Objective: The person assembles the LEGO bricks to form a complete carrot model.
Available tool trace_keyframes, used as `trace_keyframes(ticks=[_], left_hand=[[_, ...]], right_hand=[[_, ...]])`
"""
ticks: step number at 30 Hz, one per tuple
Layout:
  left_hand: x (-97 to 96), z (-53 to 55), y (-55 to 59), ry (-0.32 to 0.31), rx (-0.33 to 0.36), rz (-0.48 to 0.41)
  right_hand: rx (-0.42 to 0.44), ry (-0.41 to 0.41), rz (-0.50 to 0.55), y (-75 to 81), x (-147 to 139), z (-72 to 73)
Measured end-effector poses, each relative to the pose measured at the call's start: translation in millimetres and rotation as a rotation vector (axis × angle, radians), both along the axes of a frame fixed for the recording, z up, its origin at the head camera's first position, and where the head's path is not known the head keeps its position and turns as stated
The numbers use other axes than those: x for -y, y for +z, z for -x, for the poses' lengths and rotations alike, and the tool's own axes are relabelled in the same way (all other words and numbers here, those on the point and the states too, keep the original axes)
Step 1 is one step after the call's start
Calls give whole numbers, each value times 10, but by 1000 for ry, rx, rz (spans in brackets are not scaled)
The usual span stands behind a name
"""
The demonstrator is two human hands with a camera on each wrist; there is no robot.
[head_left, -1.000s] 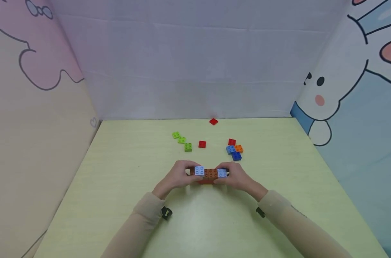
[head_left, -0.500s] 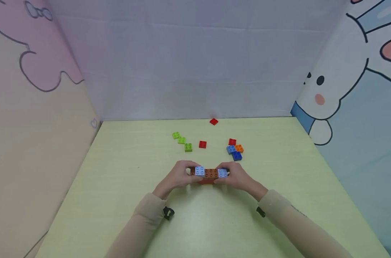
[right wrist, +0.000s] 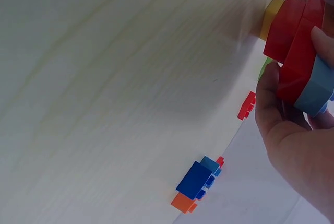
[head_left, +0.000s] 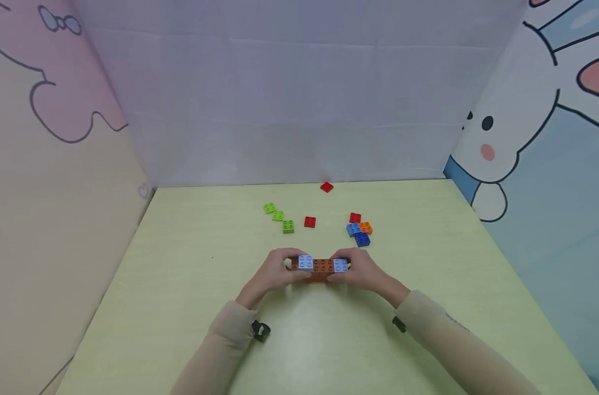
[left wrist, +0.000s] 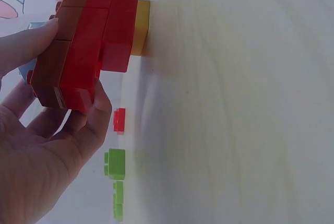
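In the head view, a stacked block of toy building bricks [head_left: 323,266] is held between both hands near the middle of the table. My left hand [head_left: 277,269] grips its left end, thumb on the near side and fingers behind; my right hand [head_left: 361,269] grips the right end likewise. Two light blue bricks [head_left: 305,262] sit on a brown row. The left wrist view shows red bricks [left wrist: 83,59] under the brown ones [left wrist: 52,67] and a yellow brick [left wrist: 141,27] at the bottom. A light blue brick [right wrist: 315,85] tops the right end in the right wrist view.
Behind the hands lie several loose bricks: green ones [head_left: 288,226] at left, a red one [head_left: 310,222] in the middle, another red one [head_left: 326,187] at the back edge. A cluster at right has a dark blue [head_left: 362,240] and an orange brick [head_left: 366,227]. Printed cloth walls enclose the table.
The left forearm and its wrist band have shifted slightly right and toward the body. Both hands keep their hold, and the stacked bricks stay in place.
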State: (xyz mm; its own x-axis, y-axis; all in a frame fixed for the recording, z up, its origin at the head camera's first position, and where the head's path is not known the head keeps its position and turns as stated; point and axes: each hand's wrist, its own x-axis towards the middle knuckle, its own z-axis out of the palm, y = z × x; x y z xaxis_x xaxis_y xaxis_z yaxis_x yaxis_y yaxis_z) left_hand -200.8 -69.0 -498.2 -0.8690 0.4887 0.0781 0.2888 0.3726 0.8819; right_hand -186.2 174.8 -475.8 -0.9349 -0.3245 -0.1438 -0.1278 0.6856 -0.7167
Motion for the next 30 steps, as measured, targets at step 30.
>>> trace_keyframes(ticks=[30], left_hand=[[-2,-6,-3,8,15,33]], right_hand=[[-212,-159,-18,117,-386,159]])
